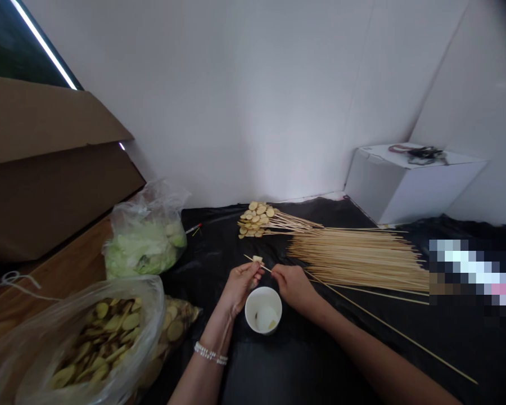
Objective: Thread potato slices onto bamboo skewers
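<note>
The left hand (242,282) pinches a pale slice (257,259) on a slender wooden skewer (266,269) the right hand (297,288) grips, beside a round cup (263,310).

From the cup (263,298) at the near middle of the worktop (255,374), the left hand (242,284) sits at 11 o'clock and the right hand (294,287) between 1 and 2, a skewer (248,257) between them bearing a slice (257,259). Loaded skewers (257,218) lie farther back at 12, bare skewers (358,256) at 2, a loose skewer (398,331) toward 4. Beyond the bare ones stands a box (375,183). An open bag of slices (105,334) lies at 9, a vegetable bag (145,247) at 10, cardboard (54,129) behind.
</note>
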A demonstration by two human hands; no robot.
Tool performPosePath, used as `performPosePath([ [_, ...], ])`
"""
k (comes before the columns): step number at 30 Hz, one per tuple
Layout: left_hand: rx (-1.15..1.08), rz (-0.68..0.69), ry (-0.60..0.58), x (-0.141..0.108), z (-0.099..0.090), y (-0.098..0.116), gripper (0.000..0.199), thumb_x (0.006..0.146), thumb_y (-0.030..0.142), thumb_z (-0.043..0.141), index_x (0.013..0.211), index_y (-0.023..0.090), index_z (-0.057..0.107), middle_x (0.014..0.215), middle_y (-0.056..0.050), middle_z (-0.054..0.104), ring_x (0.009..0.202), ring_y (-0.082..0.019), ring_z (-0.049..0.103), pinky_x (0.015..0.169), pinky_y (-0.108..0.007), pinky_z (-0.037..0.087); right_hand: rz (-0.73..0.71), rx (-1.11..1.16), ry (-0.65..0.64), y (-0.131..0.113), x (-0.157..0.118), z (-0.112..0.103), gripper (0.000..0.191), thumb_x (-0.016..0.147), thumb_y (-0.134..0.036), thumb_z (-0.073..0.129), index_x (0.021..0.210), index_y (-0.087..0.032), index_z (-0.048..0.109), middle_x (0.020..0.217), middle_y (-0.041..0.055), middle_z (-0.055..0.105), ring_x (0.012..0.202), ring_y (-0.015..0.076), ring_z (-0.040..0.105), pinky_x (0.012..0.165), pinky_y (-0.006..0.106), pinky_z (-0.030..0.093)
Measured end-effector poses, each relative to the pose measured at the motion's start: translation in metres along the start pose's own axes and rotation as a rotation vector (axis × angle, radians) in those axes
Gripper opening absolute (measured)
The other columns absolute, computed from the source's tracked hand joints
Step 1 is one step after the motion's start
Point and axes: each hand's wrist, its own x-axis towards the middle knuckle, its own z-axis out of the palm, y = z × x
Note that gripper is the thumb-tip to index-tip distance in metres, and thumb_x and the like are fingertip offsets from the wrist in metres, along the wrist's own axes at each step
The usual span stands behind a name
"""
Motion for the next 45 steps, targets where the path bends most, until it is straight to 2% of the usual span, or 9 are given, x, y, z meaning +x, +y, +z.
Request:
performPosePath([
  [5, -0.001, -0.004, 0.007, 0.001, 0.002, -0.003, 0.035, 0.052, 0.037, 0.084, 0.071, 0.01, 0.072, 0.062, -0.003, 0.063, 0.049, -0.003, 0.047, 0.045, -0.014, 0.035, -0.025, -0.131, 0.069, -0.003, -0.003, -0.001, 0.024, 0.094, -0.021, 0.036, 0.09, -0.018, 0.06, 0.085, 0.0065, 0.068, 0.076, 0.0167, 0.063, 0.061, 0.024, 0.035],
  [13, 0.113, -0.005, -0.046, -0.003, 0.008, -0.003, 0.033, 0.054, 0.038, 0.083, 0.068, 0.009, 0.072, 0.062, -0.005, 0.064, 0.048, -0.005, 0.047, 0.044, -0.016, 0.033, 0.014, 0.149, 0.041, 0.003, 0.006, 0.002, 0.028, 0.093, -0.02, 0.036, 0.083, -0.018, 0.061, 0.082, 0.0046, 0.068, 0.076, 0.0132, 0.06, 0.065, 0.022, 0.035],
  [17, 0.046, -0.009, -0.021, -0.003, 0.002, 0.0, 0.037, 0.056, 0.04, 0.081, 0.076, 0.01, 0.072, 0.062, -0.003, 0.062, 0.047, -0.005, 0.046, 0.044, -0.016, 0.033, 0.024, 0.331, 0.067, 0.003, 0.002, -0.013, 0.026, 0.091, -0.03, 0.043, 0.076, -0.017, 0.06, 0.069, 0.0003, 0.061, 0.062, 0.0106, 0.052, 0.058, 0.022, 0.031],
  [21, 0.01, 0.012, -0.012, 0.0, -0.006, 0.002, 0.039, 0.058, 0.039, 0.08, 0.082, 0.01, 0.072, 0.059, 0.0, 0.058, 0.046, -0.004, 0.044, 0.043, -0.016, 0.029, -0.024, 0.529, -0.17, -0.004, -0.006, -0.033, 0.029, 0.08, -0.047, 0.057, 0.085, -0.019, 0.062, 0.058, -0.0057, 0.049, 0.053, 0.0082, 0.041, 0.048, 0.02, 0.026],
  [27, 0.226, -0.015, -0.118, 0.0, -0.016, 0.003, 0.034, 0.065, 0.041, 0.075, 0.08, 0.011, 0.071, 0.053, 0.001, 0.055, 0.044, -0.004, 0.041, 0.043, -0.018, 0.026, -0.053, 0.685, -0.293, 0.003, -0.008, -0.042, 0.012, 0.073, -0.025, 0.057, 0.066, -0.017, 0.051, 0.057, -0.0063, 0.043, 0.052, 0.0068, 0.036, 0.046, 0.02, 0.024],
  [29, 0.306, -0.011, -0.133, -0.002, -0.018, 0.007, 0.032, 0.065, 0.041, 0.074, 0.076, 0.011, 0.07, 0.055, 0.001, 0.055, 0.045, -0.005, 0.041, 0.044, -0.019, 0.026, 0.022, 0.839, -0.255, 0.014, -0.003, -0.046, 0.013, 0.074, -0.028, 0.055, 0.07, -0.018, 0.049, 0.058, -0.0064, 0.042, 0.052, 0.0072, 0.036, 0.047, 0.02, 0.024],
  [31, 0.392, -0.008, -0.133, -0.003, -0.02, 0.011, 0.032, 0.065, 0.042, 0.073, 0.074, 0.011, 0.069, 0.056, 0.001, 0.056, 0.046, -0.005, 0.042, 0.044, -0.019, 0.027, 0.103, 0.933, -0.107, 0.025, 0.002, -0.05, 0.015, 0.074, -0.031, 0.055, 0.072, -0.018, 0.048, 0.059, -0.0062, 0.042, 0.052, 0.0078, 0.038, 0.047, 0.02, 0.025],
  [34, 0.524, 0.001, -0.146, -0.004, -0.023, 0.016, 0.034, 0.064, 0.044, 0.072, 0.074, 0.011, 0.068, 0.062, -0.001, 0.059, 0.048, -0.007, 0.044, 0.045, -0.02, 0.029, 0.147, 0.952, 0.029, 0.033, 0.008, -0.051, 0.016, 0.073, -0.033, 0.056, 0.075, -0.018, 0.049, 0.062, -0.0049, 0.046, 0.055, 0.0089, 0.041, 0.049, 0.021, 0.028],
  [45, 1.055, 0.098, -0.342, -0.009, -0.04, 0.017, 0.028, 0.056, 0.031, 0.075, 0.077, 0.014, 0.065, 0.061, 0.004, 0.054, 0.057, -0.011, 0.045, 0.051, -0.022, 0.03, 0.143, 0.866, 0.02, 0.028, 0.007, -0.047, 0.017, 0.073, -0.034, 0.055, 0.076, -0.017, 0.054, 0.064, -0.0026, 0.05, 0.056, 0.0106, 0.044, 0.051, 0.023, 0.031],
])
